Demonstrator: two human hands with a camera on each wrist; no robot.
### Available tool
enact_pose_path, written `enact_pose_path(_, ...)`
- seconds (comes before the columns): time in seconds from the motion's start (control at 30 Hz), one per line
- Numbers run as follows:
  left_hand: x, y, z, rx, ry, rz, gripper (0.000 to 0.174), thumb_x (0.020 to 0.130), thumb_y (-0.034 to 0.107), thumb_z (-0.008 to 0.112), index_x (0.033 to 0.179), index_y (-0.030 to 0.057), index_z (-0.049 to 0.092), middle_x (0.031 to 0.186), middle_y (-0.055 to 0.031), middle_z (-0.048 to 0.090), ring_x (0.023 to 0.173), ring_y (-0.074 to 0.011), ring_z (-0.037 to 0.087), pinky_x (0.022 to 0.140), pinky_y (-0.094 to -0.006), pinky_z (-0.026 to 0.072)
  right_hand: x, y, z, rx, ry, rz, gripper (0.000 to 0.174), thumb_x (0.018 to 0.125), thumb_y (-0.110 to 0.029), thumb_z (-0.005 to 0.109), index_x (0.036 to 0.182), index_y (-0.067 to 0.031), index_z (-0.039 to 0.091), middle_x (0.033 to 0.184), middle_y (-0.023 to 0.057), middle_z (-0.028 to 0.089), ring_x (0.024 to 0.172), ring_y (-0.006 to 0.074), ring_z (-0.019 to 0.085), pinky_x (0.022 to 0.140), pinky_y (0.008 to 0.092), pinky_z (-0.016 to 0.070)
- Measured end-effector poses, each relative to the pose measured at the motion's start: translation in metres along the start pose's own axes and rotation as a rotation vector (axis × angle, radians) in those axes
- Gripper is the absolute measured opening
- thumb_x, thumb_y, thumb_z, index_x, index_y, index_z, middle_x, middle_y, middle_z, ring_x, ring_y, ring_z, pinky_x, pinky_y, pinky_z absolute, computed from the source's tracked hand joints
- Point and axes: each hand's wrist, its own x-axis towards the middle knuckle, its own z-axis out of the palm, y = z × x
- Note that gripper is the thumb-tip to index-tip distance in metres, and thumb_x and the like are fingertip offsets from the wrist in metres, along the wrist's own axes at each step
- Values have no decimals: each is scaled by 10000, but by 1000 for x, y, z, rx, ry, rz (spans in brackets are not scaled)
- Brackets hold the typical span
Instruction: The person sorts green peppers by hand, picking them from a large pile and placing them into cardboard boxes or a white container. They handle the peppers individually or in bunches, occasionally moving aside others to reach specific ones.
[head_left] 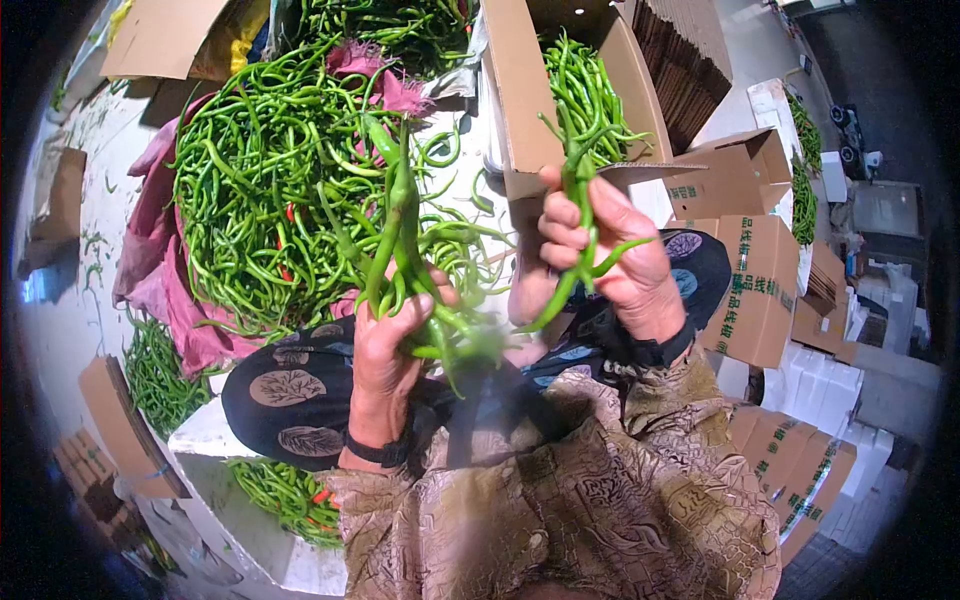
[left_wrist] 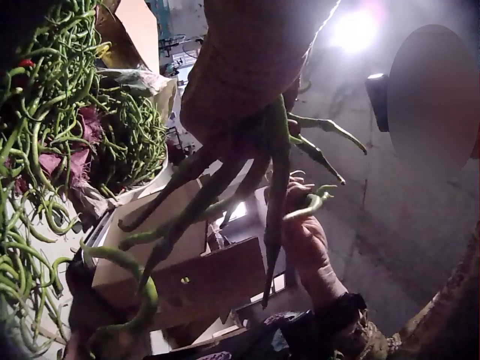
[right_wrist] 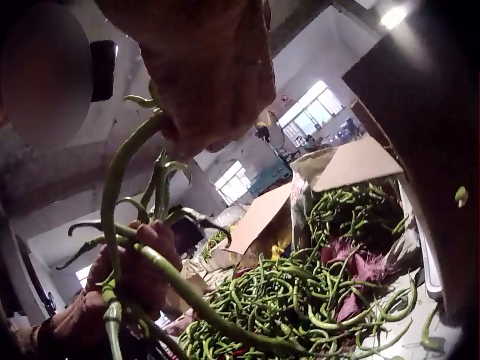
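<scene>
In the head view my left hand (head_left: 385, 345) grips a bunch of long green chili peppers (head_left: 402, 205), which stick out above and below the fist. My right hand (head_left: 632, 255), to the right of it, holds a few green chili peppers (head_left: 578, 185) with its fingers curled round them. One pepper (left_wrist: 277, 187) hangs long from the left hand in the left wrist view. From the right hand a curved pepper (right_wrist: 116, 180) bends down in the right wrist view. A large heap of green chilies (head_left: 265, 170) lies on pink sacking (head_left: 170, 270) beyond the left hand.
Past the right hand stands an open cardboard box (head_left: 520, 100) partly filled with chilies. Flattened cardboard (head_left: 680, 70) is stacked behind it. More printed cartons (head_left: 755, 290) stand at the right. A white foam box (head_left: 215, 440) with peppers sits at lower left.
</scene>
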Motion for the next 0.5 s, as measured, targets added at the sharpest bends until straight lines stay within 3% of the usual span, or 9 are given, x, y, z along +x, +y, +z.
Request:
enact_pose_path(0.1,-1,1,-1,-33,-55,-19,437,775,109,631,1165,-56,523,1004,-143,613,866,-210,635,769,-336,534,0,-15,21,-135,94,-35,336,952,-153,549,1229,20,467,842,17,505,682,73,462,558,209,400)
enact_pose_path(0.13,-3,3,10,49,42,-9,473,742,173,633,1128,-74,514,868,-156,617,709,-214,619,594,-277,514,1,-17,28,-213,111,-24,323,935,-121,577,1210,14,475,837,9,498,665,60,455,542,193,388)
enact_pose_path(0.17,-3,2,15,37,17,-18,484,742,174,637,1137,-75,509,876,-157,616,726,-217,624,618,-286,523,4,-16,37,-309,153,24,352,895,-69,620,1205,10,474,845,-6,501,648,51,455,535,178,380)
enact_pose_path(0.3,0,-3,11,93,-66,-116,478,748,192,660,1136,-51,523,886,-139,627,756,-206,634,681,-320,541,15,9,55,-488,212,185,437,802,-56,709,1170,-3,481,1029,67,589,727,74,567,577,193,430)
enact_pose_path(0.33,1,-3,10,117,-87,-133,473,751,198,662,1137,-41,528,881,-130,632,754,-203,635,687,-320,542,16,14,63,-473,92,257,398,801,-56,701,1151,-11,517,972,37,606,710,69,567,593,193,433)
enact_pose_path(0.4,0,-3,12,159,-89,-122,378,793,180,631,1109,-27,608,888,-98,670,750,-165,644,699,-286,522,20,30,53,-705,153,255,328,801,-54,686,1102,-12,560,894,15,626,672,68,568,571,199,444)
enact_pose_path(0.5,2,-6,8,186,-122,-144,378,795,182,621,1114,-21,611,893,-88,671,763,-154,639,695,-271,514,24,42,39,-628,183,214,260,814,-42,655,1064,-23,586,829,3,627,610,53,545,536,189,439)
